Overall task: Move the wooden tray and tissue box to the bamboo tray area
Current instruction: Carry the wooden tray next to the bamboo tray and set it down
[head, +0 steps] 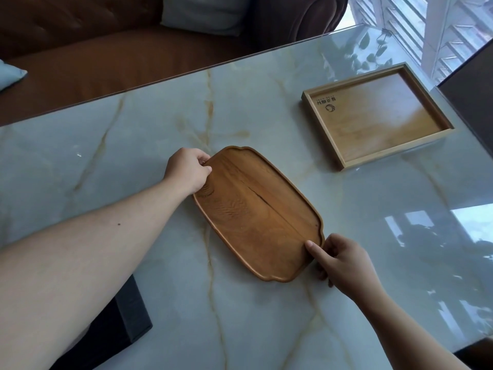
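A dark brown wooden tray (pixel 256 212) with scalloped corners lies at the middle of the marble table, empty. My left hand (pixel 186 169) grips its far left rim, thumb on top. My right hand (pixel 344 260) pinches its near right corner, thumb on the rim. A pale rectangular bamboo tray (pixel 424 121) with a printed logo sits empty at the far right of the table. A dark box-like object (pixel 128 319), possibly the tissue box, lies at the near left edge, mostly hidden under my left forearm.
The glossy marble table (pixel 133 145) has open surface between the two trays and to the left. A brown leather sofa (pixel 106 44) with pale cushions stands beyond the far edge. A dark chair or panel (pixel 472 108) rises at the right.
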The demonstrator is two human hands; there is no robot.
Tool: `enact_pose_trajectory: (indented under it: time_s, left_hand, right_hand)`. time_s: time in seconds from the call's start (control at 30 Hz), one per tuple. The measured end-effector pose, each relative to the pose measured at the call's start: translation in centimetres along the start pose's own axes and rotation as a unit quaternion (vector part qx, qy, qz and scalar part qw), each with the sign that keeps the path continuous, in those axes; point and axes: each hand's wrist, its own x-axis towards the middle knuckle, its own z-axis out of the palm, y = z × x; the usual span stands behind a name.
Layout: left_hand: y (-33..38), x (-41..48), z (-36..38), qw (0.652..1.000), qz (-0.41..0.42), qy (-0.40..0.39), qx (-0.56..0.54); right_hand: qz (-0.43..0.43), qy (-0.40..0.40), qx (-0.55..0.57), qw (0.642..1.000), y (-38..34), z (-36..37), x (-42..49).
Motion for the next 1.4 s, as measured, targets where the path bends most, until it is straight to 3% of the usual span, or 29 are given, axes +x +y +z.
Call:
enact_pose_trajectory:
  time_s: [0.1,0.3,0.5,0.7,0.93,1.4]
  left_hand:
    - [-0.3,0.0,-0.1,1.0,-0.004,-0.01,0.01]
    - [0.0,0.2,0.0,0.996,0.007,-0.062,0.061]
    - [-2.2,-2.1,-1.2,1.0,0.005,-0.021,0.006]
    - [-3.1,-7.2,-3.2,0.997,0.029,-0.025,-0.063]
    - [-1.8,-11.6,-0.8,0.982,-0.015,-0.056,-0.182]
    - [8.0,-16.0,12.2,0.961,-0.071,-0.197,-0.179]
  right_hand:
    - [0.019,0.0,0.016,1.0,0.0,-0.1,-0.3]
    - [0.058,0.022,0.148,0.987,0.6,1.8,-1.3]
    - [0.08,0.056,0.172,0.98,0.8,2.6,-1.7]
    - [0.059,0.152,0.209,0.964,0.9,2.5,-4.2]
    - [0.016,0.226,0.134,0.965,2.5,-1.3,-4.8]
    - [0.007,0.237,0.032,0.971,9.2,-18.5,4.7]
